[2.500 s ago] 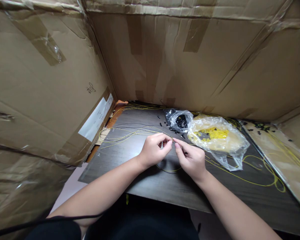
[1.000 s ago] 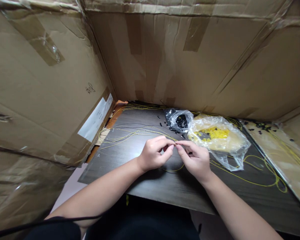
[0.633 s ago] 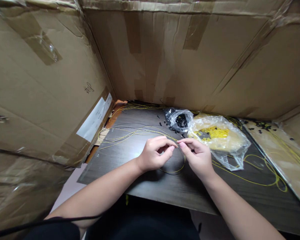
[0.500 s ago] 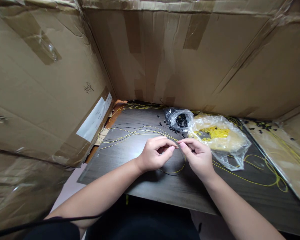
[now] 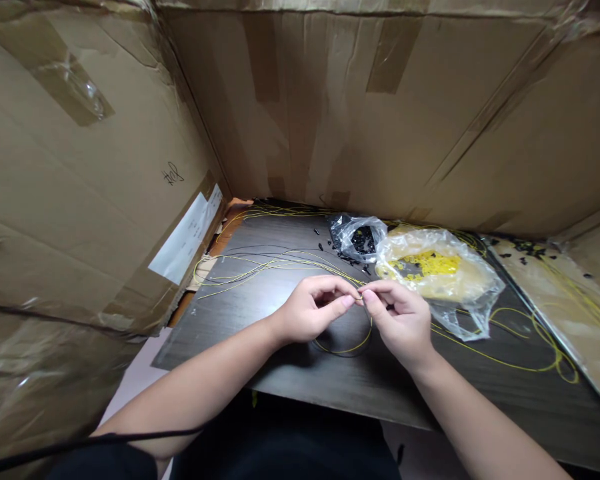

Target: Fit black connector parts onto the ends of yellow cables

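Over the dark wood-grain board, my left hand (image 5: 316, 308) pinches a thin yellow cord between thumb and forefinger. Fingertip to fingertip with it, my right hand (image 5: 397, 317) is also closed on the cord. A loop of yellow and black cord (image 5: 356, 347) hangs just below the pinched fingers. Longer strands of the cord (image 5: 260, 265) run off to the left across the board. Anything small held between the fingertips is too fine to make out.
A clear plastic bag of small yellow pieces (image 5: 435, 263) lies beyond my right hand, with a smaller bag of black pieces (image 5: 364, 240) beside it. Loose yellow cord (image 5: 555, 367) curls at the right. Tall cardboard walls (image 5: 300, 100) enclose the board (image 5: 275, 373).
Both hands have shifted slightly right and their fingertips have come closer together on the cord. The view has tilted a little; the bags and strands lie as before.
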`<control>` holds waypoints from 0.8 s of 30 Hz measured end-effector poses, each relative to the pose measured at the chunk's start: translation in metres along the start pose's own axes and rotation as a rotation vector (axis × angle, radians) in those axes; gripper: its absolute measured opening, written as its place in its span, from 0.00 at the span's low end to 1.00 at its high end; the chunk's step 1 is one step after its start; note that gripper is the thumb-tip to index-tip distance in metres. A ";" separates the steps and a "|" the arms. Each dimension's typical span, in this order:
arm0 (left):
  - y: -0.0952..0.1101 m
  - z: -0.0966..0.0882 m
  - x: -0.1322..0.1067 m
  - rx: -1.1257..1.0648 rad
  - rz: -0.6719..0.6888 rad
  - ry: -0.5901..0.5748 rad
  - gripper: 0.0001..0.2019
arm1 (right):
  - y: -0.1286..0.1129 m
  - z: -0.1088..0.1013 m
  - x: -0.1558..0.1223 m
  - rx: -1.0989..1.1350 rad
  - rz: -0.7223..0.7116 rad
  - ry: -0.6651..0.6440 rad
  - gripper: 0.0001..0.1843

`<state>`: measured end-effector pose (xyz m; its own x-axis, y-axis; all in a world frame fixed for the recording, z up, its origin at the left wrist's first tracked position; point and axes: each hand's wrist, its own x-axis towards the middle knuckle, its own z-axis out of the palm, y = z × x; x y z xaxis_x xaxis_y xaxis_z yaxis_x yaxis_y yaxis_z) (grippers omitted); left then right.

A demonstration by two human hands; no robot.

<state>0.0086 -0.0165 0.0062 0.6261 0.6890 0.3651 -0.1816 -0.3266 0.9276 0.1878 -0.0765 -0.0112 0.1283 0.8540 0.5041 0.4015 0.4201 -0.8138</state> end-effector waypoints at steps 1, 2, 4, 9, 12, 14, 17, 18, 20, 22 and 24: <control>0.000 0.000 0.000 -0.057 -0.032 -0.032 0.10 | -0.001 0.000 0.000 -0.007 -0.010 0.003 0.05; 0.000 -0.001 0.001 -0.109 -0.057 -0.062 0.10 | -0.002 0.000 0.000 -0.014 -0.021 0.004 0.04; -0.001 -0.002 0.002 -0.188 -0.080 -0.095 0.11 | -0.003 -0.001 -0.001 -0.024 -0.040 0.003 0.04; -0.004 -0.005 0.003 -0.269 -0.138 -0.112 0.13 | -0.003 -0.002 -0.004 -0.019 -0.072 0.012 0.06; -0.006 -0.007 0.003 -0.274 -0.168 -0.126 0.14 | -0.004 -0.003 -0.004 -0.026 -0.104 0.000 0.07; -0.007 -0.007 0.003 -0.274 -0.167 -0.129 0.14 | -0.005 -0.003 -0.004 -0.024 -0.133 -0.016 0.07; -0.005 -0.006 0.004 -0.271 -0.153 -0.120 0.14 | -0.006 -0.004 -0.002 -0.014 -0.154 -0.028 0.06; -0.004 -0.006 0.004 -0.271 -0.146 -0.115 0.13 | -0.006 -0.004 -0.002 -0.013 -0.154 -0.029 0.06; -0.003 -0.005 0.004 -0.271 -0.135 -0.108 0.13 | -0.005 -0.004 -0.002 -0.012 -0.154 -0.029 0.06; -0.002 -0.005 0.004 -0.264 -0.132 -0.097 0.12 | -0.003 -0.004 -0.002 -0.012 -0.154 -0.029 0.06; -0.002 -0.005 0.004 -0.247 -0.135 -0.081 0.13 | -0.002 -0.004 -0.002 -0.019 -0.144 -0.035 0.05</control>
<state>0.0077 -0.0101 0.0058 0.7138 0.6583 0.2391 -0.2659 -0.0611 0.9621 0.1903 -0.0806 -0.0097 0.0365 0.7956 0.6047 0.4303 0.5337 -0.7280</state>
